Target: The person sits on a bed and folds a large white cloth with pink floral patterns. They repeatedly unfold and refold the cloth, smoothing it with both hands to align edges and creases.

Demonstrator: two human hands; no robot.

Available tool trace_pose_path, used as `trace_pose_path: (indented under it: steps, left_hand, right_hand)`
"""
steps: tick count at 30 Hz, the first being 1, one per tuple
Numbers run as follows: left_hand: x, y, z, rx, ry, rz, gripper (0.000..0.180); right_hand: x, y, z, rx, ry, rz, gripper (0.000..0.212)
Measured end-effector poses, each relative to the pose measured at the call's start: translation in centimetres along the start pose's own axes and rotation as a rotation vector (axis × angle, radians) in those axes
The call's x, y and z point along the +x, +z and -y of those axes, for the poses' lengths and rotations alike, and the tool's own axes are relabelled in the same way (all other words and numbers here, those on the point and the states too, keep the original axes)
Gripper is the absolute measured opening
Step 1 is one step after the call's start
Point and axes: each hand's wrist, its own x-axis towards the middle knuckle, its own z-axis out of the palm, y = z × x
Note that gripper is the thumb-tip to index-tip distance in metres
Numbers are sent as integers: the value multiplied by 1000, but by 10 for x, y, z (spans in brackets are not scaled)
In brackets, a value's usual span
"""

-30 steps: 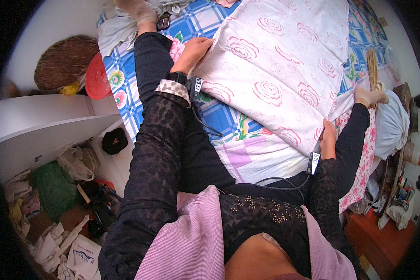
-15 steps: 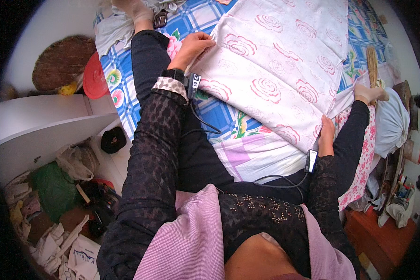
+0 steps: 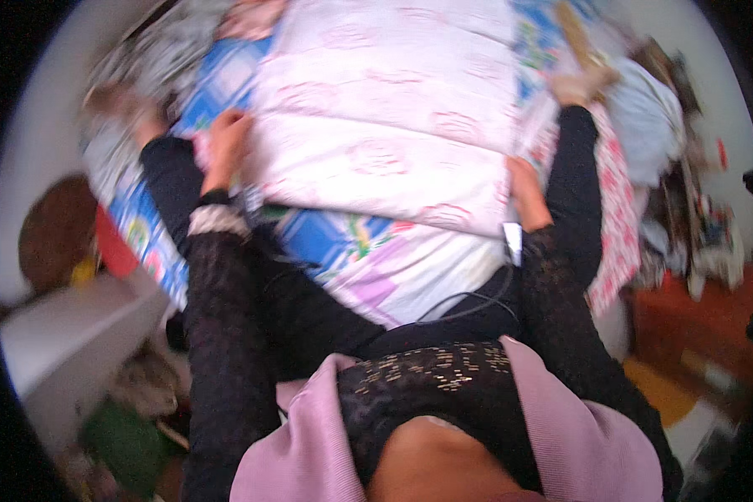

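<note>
A white cloth with pink rose outlines [image 3: 385, 159] lies folded between my outstretched legs, its near fold running roughly crosswise. My left hand [image 3: 228, 142] is closed at the cloth's left edge, fingers pinched on it. At the opposite edge, my right hand [image 3: 527, 188] grips the right side of the near fold, partly hidden by the fabric. The picture is smeared by motion, so fine finger detail is lost. Beneath the cloth is a blue checked floral sheet [image 3: 314, 238], and a white and lilac cloth [image 3: 418, 268] lies closer to me.
To the right are a pink-flowered cloth [image 3: 615, 226], a pale stuffed bundle [image 3: 644, 121] and a straw brush [image 3: 573, 33]. Crumpled grey fabric [image 3: 176, 58] lies far left. A white ledge [image 3: 79, 326] and a green bag [image 3: 121, 443] are at the lower left.
The view has shifted, and everything is more blurred. My left hand has come level with the right one, and the cloth's near fold now runs straighter across.
</note>
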Motion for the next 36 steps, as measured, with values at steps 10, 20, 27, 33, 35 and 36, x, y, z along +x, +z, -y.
trace_pose_path:
  steps: [10,20,27,33,35,36]
  left_hand:
    - [16,-1,-4,-296,-51,146,12]
    - [42,17,-25,-144,-83,86,17]
    - [56,16,-20,-300,-175,61,20]
    - [66,36,11,-186,9,-169,23]
    - [66,35,12,-166,-5,-200,24]
    - [64,35,11,-187,-27,-191,25]
  right_hand:
    - [53,10,68,208,193,252,32]
    - [96,1,91,191,374,305,27]
    - [97,1,85,105,293,231,26]
    - [98,3,74,62,220,105,23]
    - [94,7,75,68,201,71,22]
    - [91,7,77,85,190,65,22]
